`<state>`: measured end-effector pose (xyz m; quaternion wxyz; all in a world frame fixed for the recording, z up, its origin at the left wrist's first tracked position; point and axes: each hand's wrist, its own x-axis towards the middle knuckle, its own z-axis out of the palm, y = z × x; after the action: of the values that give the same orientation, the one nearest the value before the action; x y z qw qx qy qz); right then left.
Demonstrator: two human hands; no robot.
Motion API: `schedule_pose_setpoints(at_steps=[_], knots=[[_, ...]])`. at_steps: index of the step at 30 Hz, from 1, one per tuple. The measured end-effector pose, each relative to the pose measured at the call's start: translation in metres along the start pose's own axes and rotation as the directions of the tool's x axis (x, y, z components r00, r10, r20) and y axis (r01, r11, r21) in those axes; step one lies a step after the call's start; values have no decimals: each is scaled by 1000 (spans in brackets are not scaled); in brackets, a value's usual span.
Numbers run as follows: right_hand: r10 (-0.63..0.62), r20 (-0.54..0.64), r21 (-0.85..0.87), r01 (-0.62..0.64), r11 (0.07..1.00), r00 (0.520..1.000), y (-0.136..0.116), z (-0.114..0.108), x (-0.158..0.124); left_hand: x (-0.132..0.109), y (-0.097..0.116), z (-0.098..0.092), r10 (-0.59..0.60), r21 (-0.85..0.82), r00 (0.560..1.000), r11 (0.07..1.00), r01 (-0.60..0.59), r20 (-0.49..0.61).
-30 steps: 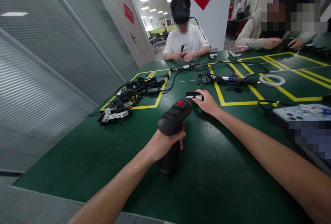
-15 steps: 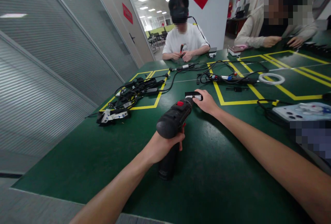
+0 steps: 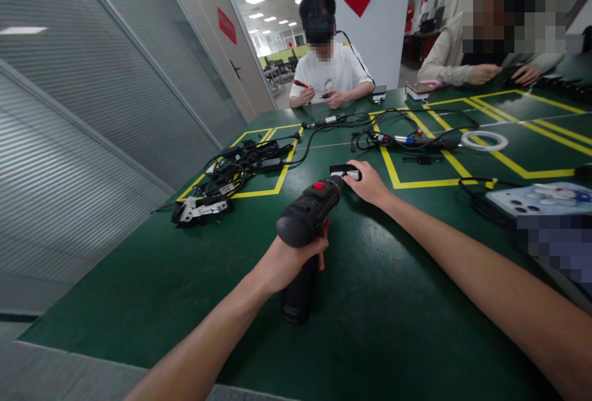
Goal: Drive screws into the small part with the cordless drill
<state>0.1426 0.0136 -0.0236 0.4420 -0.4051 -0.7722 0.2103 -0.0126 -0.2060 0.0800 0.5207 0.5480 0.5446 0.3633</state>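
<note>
My left hand (image 3: pixel 296 259) is wrapped round the grip of a black cordless drill (image 3: pixel 311 210) with a red switch on top. The drill's chuck points forward, right up to a small black and white block (image 3: pixel 352 173) on the green table. My right hand (image 3: pixel 367 183) grips that block from its right end, fingers closed around it. Whether the drill's bit touches the block cannot be made out, as the chuck covers the spot.
Tangled black cables (image 3: pixel 250 163) lie on the left of the green table (image 3: pixel 393 302). Toward the right are a pen-shaped tool (image 3: pixel 411 140), a white ring (image 3: pixel 484 141) and a phone (image 3: pixel 541 199). Across the table sit two people, one with an orange-handled screwdriver (image 3: pixel 300 84).
My hands, the drill and the block have barely moved. The person opposite has drawn the hands apart, the orange-handled screwdriver now off to the left.
</note>
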Motion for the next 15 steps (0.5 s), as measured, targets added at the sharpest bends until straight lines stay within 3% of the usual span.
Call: schedule_pose_setpoints(at_steps=[9, 15], knots=[[-11, -6, -5, 11, 1000, 1000, -1, 0, -1, 0, 8, 1, -62, -8, 998, 998, 62, -12], [-35, 3, -21, 35, 999, 999, -2, -2, -2, 2, 0, 1, -10, 4, 1000, 1000, 10, -15]])
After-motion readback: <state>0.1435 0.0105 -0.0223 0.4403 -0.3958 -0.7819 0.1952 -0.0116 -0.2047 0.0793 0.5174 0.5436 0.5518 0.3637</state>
